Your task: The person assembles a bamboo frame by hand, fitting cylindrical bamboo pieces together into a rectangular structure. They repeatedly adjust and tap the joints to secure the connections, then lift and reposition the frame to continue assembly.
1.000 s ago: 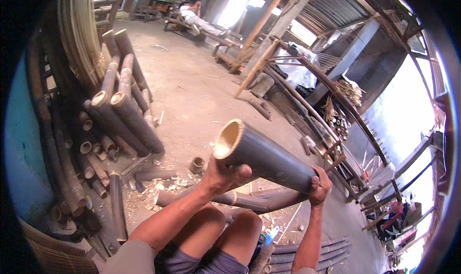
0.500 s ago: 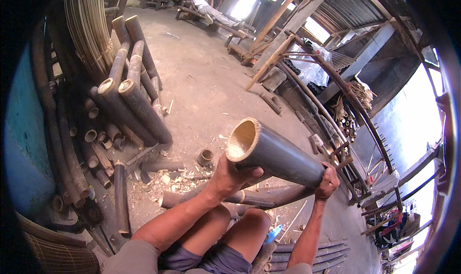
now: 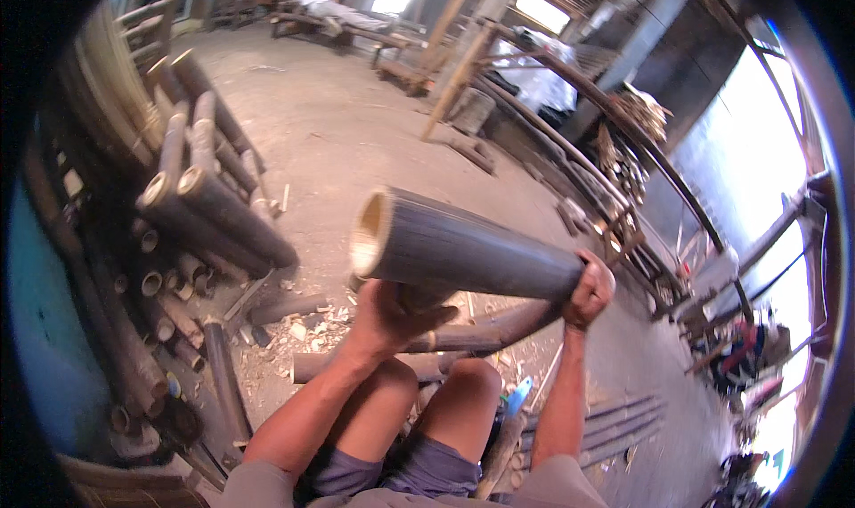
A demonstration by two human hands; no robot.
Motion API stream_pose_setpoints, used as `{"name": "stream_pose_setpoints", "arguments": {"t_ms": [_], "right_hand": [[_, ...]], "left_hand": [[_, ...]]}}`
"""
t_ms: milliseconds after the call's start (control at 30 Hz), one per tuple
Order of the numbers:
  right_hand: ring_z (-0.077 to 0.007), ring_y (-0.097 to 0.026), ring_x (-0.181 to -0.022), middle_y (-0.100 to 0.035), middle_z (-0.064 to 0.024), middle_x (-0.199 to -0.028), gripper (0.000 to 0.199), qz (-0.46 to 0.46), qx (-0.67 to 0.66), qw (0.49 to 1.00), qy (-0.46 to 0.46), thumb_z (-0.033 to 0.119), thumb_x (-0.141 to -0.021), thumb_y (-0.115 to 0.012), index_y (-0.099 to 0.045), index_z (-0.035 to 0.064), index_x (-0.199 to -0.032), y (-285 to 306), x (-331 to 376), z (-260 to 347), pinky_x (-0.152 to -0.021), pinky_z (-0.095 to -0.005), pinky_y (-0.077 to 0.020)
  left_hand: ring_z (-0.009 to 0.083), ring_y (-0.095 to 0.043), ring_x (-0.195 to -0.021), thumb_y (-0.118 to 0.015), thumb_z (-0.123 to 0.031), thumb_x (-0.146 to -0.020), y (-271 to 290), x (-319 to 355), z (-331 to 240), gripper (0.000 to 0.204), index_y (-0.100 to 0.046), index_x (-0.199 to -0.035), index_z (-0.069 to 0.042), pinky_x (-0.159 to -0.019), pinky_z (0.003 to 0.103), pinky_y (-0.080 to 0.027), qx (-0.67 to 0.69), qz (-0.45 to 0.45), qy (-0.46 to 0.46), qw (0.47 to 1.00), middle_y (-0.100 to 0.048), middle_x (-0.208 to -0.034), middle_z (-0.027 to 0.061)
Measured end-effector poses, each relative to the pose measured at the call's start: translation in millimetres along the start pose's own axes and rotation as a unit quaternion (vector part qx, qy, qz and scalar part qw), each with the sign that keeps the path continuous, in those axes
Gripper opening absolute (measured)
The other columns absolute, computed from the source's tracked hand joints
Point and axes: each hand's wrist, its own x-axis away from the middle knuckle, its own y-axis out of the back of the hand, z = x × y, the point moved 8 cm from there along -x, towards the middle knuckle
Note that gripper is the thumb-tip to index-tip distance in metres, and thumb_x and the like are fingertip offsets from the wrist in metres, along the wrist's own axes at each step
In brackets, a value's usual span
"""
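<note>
A thick dark bamboo tube (image 3: pixel 472 245) is held up in front of my knees, its pale open end toward the left. My right hand (image 3: pixel 590 290) wraps round the tube's right end. Under the left part, near the open mouth, my left hand (image 3: pixel 392 316) bears the tube from below, thumb stretched along its underside; its other fingers are partly hidden. Below the tube, a bamboo pole (image 3: pixel 312 367) lies crosswise before my knees, among pale wood chips (image 3: pixel 307 325). Beside my right knee is something bright blue (image 3: pixel 518 394), its kind unclear.
Joined bamboo tubes (image 3: pixel 233 219) stand at the left, with several cut pieces (image 3: pixel 153 283) near them. Bamboo poles (image 3: pixel 614 423) lie on the floor at the right. A wooden rack (image 3: pixel 614 107) runs along the right side. A person (image 3: pixel 334 8) reclines on a far bench.
The tube has swung left and turned more side-on, so less of its inside shows. Both hands have moved left with it. The whole view has shifted and is somewhat blurred.
</note>
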Motion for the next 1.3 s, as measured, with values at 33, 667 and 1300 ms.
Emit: {"name": "stream_pose_setpoints", "arguments": {"t_ms": [33,667,1300], "right_hand": [[-0.0294,-0.069,-0.103,-0.075,-0.0144,-0.100,0.040,-0.010,0.006,1.000,0.007,0.024,-0.104,-0.044,-0.075,-0.0006,-0.098,-0.6,3.0,3.3,-0.099,-0.0412,-0.0471],[-0.0320,-0.067,-0.113,-0.068,-0.0239,-0.122,0.074,0.117,-0.132,0.910,-0.374,0.033,-0.089,-0.078,-0.046,-0.0032,-0.145,-64.0,180.2,-34.5,-0.095,-0.0410,-0.0537],[-0.0264,-0.066,-0.096,-0.068,-0.0186,-0.106,0.075,0.171,-0.161,0.882,-0.408,0.043,-0.079,-0.086,-0.052,-0.0028,-0.127,-74.7,194.4,-52.3,-0.085,-0.0409,-0.0533]], "left_hand": [[0.0191,-0.072,-0.094,-0.091,-0.013,-0.076,1.8,-0.4,2.8,0.039,-0.073,-0.110,-0.003,-0.085,0.035,-0.059,-0.042,0.000,0.008,0.999,-0.077,-0.103,0.0088],[0.0236,-0.059,-0.112,-0.085,-0.028,-0.082,136.6,17.0,58.2,0.059,-0.061,-0.125,0.003,-0.104,0.037,-0.043,-0.271,-0.165,-0.033,0.948,-0.065,-0.121,0.0117],[0.0176,-0.065,-0.096,-0.081,-0.014,-0.083,126.1,54.9,71.6,0.039,-0.064,-0.116,0.001,-0.085,0.034,-0.051,-0.175,-0.186,-0.045,0.966,-0.070,-0.107,0.0080]]}}
